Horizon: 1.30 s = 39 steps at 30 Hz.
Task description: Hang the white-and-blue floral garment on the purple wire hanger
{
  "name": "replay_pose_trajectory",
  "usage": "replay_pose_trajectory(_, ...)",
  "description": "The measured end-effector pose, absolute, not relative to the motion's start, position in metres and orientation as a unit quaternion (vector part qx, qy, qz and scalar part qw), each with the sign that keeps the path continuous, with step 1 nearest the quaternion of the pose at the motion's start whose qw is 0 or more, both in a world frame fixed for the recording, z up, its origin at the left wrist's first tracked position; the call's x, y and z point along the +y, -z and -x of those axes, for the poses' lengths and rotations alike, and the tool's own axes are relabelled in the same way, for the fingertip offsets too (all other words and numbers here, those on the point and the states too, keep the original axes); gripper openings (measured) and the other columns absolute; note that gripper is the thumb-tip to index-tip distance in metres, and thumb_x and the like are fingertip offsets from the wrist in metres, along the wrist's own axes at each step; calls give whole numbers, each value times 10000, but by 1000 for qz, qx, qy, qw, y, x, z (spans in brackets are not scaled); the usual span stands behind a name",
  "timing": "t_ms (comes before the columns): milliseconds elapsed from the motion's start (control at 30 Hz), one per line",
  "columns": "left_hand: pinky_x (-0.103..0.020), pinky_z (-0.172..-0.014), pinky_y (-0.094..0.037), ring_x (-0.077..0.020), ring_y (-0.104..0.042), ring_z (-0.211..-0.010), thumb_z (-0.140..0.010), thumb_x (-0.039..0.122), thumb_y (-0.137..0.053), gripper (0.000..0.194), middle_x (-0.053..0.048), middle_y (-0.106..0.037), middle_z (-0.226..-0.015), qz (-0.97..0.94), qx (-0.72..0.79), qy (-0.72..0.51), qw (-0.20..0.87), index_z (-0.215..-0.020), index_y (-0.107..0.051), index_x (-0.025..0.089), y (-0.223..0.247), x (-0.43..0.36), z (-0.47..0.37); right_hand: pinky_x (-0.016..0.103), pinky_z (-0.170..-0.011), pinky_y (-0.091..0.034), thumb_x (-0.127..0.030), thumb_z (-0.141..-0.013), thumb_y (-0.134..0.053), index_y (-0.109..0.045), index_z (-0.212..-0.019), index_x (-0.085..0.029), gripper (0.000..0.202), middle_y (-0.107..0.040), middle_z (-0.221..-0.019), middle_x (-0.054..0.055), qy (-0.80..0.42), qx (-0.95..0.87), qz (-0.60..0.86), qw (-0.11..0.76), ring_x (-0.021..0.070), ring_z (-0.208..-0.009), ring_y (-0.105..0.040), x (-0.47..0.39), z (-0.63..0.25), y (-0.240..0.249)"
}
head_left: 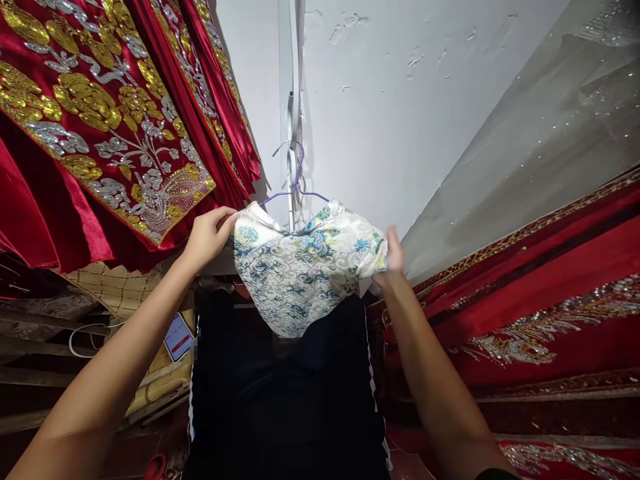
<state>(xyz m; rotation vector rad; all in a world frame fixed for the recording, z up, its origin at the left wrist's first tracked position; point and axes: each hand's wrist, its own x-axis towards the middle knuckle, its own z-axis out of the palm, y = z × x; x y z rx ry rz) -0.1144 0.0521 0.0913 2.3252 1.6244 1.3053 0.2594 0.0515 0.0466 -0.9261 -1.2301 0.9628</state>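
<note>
A pale garment top (300, 267) with blue, green and yellow floral patterning hangs on a thin purple hanger (301, 175). Its collar crosses at the front, and its short sleeve spreads out on the right. My left hand (207, 237) pinches the edge of its left shoulder with closed fingers. At the other side, my right hand (393, 253) grips the end of the right sleeve; the thumb points up and the fingers are mostly hidden behind the cloth. Below the patterned part, black cloth (280, 400) with a scalloped white edge fills the lower middle.
Red garments with gold and silver sequins (90, 100) hang at upper left. More red beaded cloth (560, 320) and sheer, sparkling grey fabric (530, 133) line the right. A phone (179, 338) lies on bamboo-like furniture (160, 387) at left. Behind is a white wall (390, 113).
</note>
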Motion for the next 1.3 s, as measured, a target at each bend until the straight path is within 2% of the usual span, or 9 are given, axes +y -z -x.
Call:
replay_pose_trajectory(133,-353,-890,-498,-221,-653,-951,-944,305,-549,219,-72,-719,-1007,-729,493,-474,-35,-1023,-723,197,-95,59,110,451,-703,-600,-672,-732,-726,-725,-957,-199,524,-733,-835,74,-451,-508,405,612,303,-839,-709,44,-268,-61)
replay_pose_trajectory(267,-418,-1019,-466,-251,-561,-1195,-924,281,-601,169,-93,-622,-1207,-675,445,-580,-100,-1044,-705,226,-117,57,78,410,-662,-586,-628,-777,-709,-714,-888,-214,429,-706,-777,68,-367,-469,402,695,272,-787,-698,34,-269,-80)
replay_pose_trajectory(433,-365,-908,-530,-198,-644,-1010,-954,385,-563,273,-75,-685,-1084,-697,382,-582,170,-1123,-674,202,-134,28,36,338,-595,-541,-562,-888,-614,-703,-923,-179,395,-662,-740,36,-282,-471,417,725,217,-696,-652,-19,-260,-63)
replay_pose_trajectory(567,-388,-871,-562,-213,-683,-944,-966,501,-508,401,-112,-702,-1029,-652,361,-448,494,-1136,-660,172,-132,0,23,381,-807,-569,-553,-870,-646,-721,-1117,-261,390,-717,-997,49,-345,-740,300,493,243,-897,-676,-71,-237,-44)
replay_pose_trajectory(667,-364,-696,-576,-184,-654,-718,-968,503,-491,389,-89,-663,-871,-606,396,-382,574,-1145,-643,191,-130,-24,34,433,-1067,-484,-530,-857,-676,-576,-1388,-409,554,-645,-1331,27,-409,-842,212,280,284,-1213,-610,-77,-222,-40)
replay_pose_trajectory(933,-276,-538,-469,-191,-582,-679,-919,543,-568,320,-46,-653,-777,-782,498,-210,310,-923,-720,262,-158,-61,112,496,-1184,-317,-500,-911,-604,-396,-1527,-307,678,-389,-1574,94,-276,-750,415,434,306,-1455,-359,9,-212,-33)
replay_pose_trajectory(1033,-286,-497,-413,-173,-527,-569,-931,541,-543,345,-31,-617,-672,-791,511,-217,257,-913,-732,253,-166,-45,124,412,-1000,-475,-553,-925,-563,-684,-1202,-252,426,-673,-1227,75,-370,-757,387,375,281,-1172,-605,27,-207,-40)
replay_pose_trajectory(1133,-308,-601,-473,-179,-589,-630,-922,468,-582,285,-31,-668,-732,-768,540,-320,129,-931,-722,221,-161,-16,118,324,-707,-507,-617,-885,-591,-726,-855,-195,444,-699,-811,39,-461,-720,363,370,213,-766,-650,42,-209,-52)
replay_pose_trajectory(1300,-368,-876,-514,-224,-640,-970,-930,330,-568,218,-70,-699,-1072,-718,503,-478,-54,-1073,-674,204,-140,16,89,321,-700,-506,-640,-740,-738,-739,-847,-196,457,-712,-836,47,-394,-613,400,556,220,-792,-651,79,-230,-74)
